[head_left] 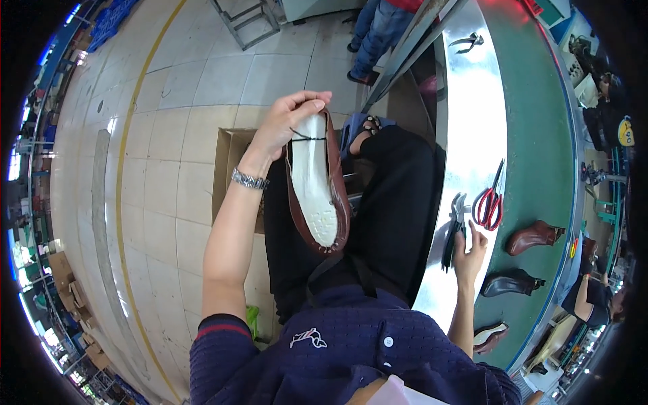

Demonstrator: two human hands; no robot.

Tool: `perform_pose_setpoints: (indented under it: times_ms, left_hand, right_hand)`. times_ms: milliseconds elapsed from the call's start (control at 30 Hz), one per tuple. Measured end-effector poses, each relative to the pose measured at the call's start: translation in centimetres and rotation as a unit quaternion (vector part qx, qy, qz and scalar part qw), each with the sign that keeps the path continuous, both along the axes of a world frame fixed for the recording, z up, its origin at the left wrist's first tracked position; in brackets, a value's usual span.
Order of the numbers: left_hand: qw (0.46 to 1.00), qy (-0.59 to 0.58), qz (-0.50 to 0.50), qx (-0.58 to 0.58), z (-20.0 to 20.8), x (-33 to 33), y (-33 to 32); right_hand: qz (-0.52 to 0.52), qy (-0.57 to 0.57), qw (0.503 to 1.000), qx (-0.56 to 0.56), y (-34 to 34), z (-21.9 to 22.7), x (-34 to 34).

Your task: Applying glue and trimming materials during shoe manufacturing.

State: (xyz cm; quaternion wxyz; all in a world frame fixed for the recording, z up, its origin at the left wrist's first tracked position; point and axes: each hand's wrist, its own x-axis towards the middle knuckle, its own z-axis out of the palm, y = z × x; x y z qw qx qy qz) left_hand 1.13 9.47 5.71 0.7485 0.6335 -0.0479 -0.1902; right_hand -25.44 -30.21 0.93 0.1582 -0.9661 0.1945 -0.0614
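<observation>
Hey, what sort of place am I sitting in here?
Most likely a shoe factory: your left hand holds an unfinished brown shoe, other shoes line a long green surface, and red-handled scissors lie nearby.

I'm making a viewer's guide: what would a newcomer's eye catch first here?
Probably the brown shoe, its pale underside showing, held in the left hand above the lap. Next, the red-handled scissors on the shiny metal ledge at right, beside the pliers by the right hand.
</observation>
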Motion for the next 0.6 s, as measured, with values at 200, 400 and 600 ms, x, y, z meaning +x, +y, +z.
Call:
perform_pose_setpoints:
  times_ms: [200,400,600]
  left_hand:
    - [1.000,-0.015,0.010,0.021,-0.6,-0.5,0.3]
    - [0.963,0.006,0.269,-0.015,0.5,-9.1,0.3]
    - [0.838,-0.162,0.206,0.479,1.9,-15.5,-1.5]
  right_hand:
    - [-0.100,-0.090,0.991,-0.014,-7.3,-2.5,6.4]
    - [-0.106,-0.089,0.983,-0.119,-10.2,-2.9,6.8]
    - [-0.143,0.066,0.946,0.282,-12.3,-0.7,7.2]
